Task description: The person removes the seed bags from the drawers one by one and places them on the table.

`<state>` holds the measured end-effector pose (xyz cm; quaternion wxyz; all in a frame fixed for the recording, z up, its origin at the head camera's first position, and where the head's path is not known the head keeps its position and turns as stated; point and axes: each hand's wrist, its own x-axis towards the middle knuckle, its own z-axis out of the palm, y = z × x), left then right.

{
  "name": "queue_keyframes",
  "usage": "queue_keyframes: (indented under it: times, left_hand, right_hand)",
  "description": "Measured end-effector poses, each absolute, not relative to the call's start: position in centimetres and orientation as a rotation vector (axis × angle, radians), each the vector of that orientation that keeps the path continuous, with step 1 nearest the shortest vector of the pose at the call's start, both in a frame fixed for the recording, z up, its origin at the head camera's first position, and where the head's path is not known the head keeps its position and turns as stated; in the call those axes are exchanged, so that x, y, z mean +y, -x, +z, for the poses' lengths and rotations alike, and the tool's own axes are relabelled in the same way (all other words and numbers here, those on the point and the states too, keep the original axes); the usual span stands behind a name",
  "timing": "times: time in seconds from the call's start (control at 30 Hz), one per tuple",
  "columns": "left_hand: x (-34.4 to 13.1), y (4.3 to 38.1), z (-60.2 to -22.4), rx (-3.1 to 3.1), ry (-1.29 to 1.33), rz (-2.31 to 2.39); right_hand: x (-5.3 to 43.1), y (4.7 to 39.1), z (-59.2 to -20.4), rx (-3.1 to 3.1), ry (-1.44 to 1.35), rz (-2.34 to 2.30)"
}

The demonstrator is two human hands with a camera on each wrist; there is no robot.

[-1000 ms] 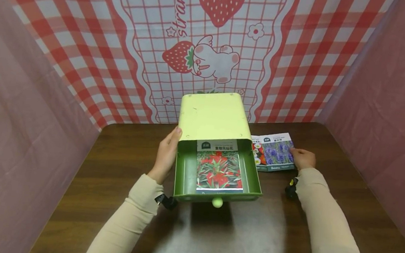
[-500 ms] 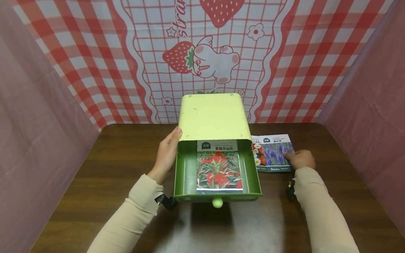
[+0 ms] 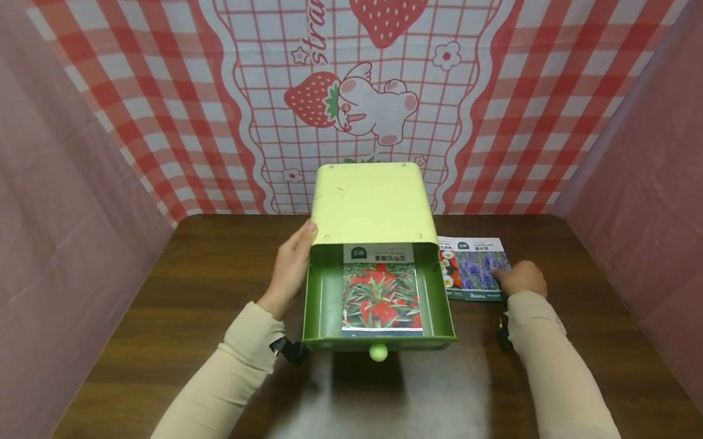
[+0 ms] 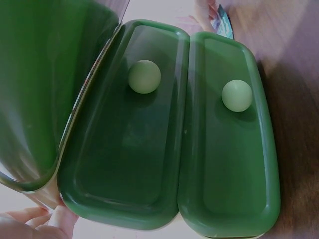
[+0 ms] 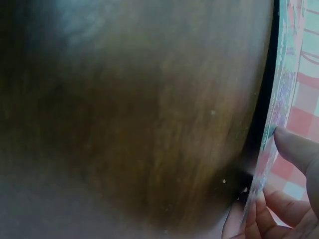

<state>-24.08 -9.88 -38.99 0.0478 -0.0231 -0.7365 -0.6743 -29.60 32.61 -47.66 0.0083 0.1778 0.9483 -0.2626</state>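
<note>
A pale yellow-green drawer cabinet (image 3: 374, 204) stands mid-table with its green top drawer (image 3: 442, 311) pulled out. Inside that drawer lies a seed packet (image 3: 379, 295) picturing red flowers. My left hand (image 3: 290, 263) rests against the cabinet's left side, fingertips at the front upper edge. Off to the cabinet's right, my right hand (image 3: 523, 279) pinches a purple-flower seed packet (image 3: 477, 269), thumb on its face and fingers behind, as the right wrist view shows. Another seed packet with red and white flowers (image 3: 449, 270) shows at its left, partly hidden by the cabinet.
Two lower drawers (image 4: 127, 164) with round knobs (image 4: 144, 76) are closed under the pulled-out one. The dark wooden table (image 3: 208, 284) has a strawberry-print cloth (image 3: 362, 102) behind it and pink fabric (image 3: 650, 176) at the sides.
My right hand has shifted slightly left, its thumb farther over the purple-flower seed packet. The packet's near right corner has dropped a little. My left hand and the cabinet stay put.
</note>
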Motion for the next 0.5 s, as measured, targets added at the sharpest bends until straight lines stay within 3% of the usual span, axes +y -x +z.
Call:
queue_keyframes:
  times: [0.5]
  left_hand:
    - [-10.0, 24.5, -39.7, -2.231, 0.077, -2.029]
  right_hand:
    - [32.7, 30.7, -48.2, 2.928, -0.606, -0.674]
